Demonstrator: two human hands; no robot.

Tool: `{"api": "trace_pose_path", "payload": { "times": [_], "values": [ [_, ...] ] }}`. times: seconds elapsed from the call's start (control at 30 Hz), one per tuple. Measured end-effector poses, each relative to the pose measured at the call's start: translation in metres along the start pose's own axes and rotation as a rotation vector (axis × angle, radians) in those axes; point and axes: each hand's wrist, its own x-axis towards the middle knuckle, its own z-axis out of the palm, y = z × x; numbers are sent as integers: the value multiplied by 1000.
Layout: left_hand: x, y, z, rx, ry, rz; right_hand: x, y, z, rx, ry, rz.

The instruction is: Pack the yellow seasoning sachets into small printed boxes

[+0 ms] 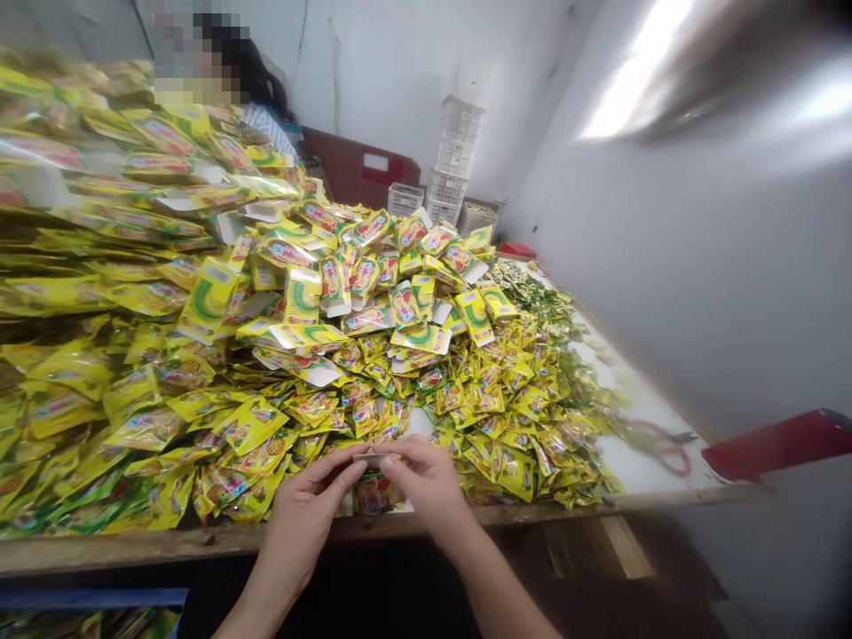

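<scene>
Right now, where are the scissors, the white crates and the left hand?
Scissors (pixel 680 437): head view, on the blades.
White crates (pixel 454 160): head view, on the side of the stack.
Left hand (pixel 306 506): head view, on the back of the hand.

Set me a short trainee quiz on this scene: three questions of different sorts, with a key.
1. True or false: the red-handled scissors lie on the white table top.
2. What is held between the left hand and the right hand?
A. a white plastic crate
B. a flat pale strip
C. the red-handled scissors
3. Fill in the colour: the heaped sachets on the table are mostly ____.

Key: 1. True. 2. B. 3. Yellow.
</scene>
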Motion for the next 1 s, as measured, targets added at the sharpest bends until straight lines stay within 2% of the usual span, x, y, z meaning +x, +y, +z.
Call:
{"api": "trace_pose_path", "payload": {
  "times": [0.1,0.23,0.47,0.63,0.73,0.83,0.93,0.97,1.0],
  "values": [
    [4,-6,1,103,54,79,6,-2,1,46,4,51],
    [9,-7,4,181,38,137,8,3,0,16,53,53],
    [17,-4,-6,375,-101,496,1,11,-9,-229,90,-292],
    [17,-12,-13,475,-173,608,-9,15,-14,-334,22,-449],
    [12,-14,-15,505,-174,666,-21,18,-17,-455,-29,-496],
    [5,-13,-17,518,-204,676,-26,14,-23,-507,-91,-438],
    [0,-13,-15,509,-242,652,-3,-2,-34,-585,-111,-301],
    [0,-14,-13,500,-241,649,12,-9,-37,-669,-54,-240],
    [0,-15,-10,494,-232,644,30,-16,-39,-851,41,-110]
  ]
}}
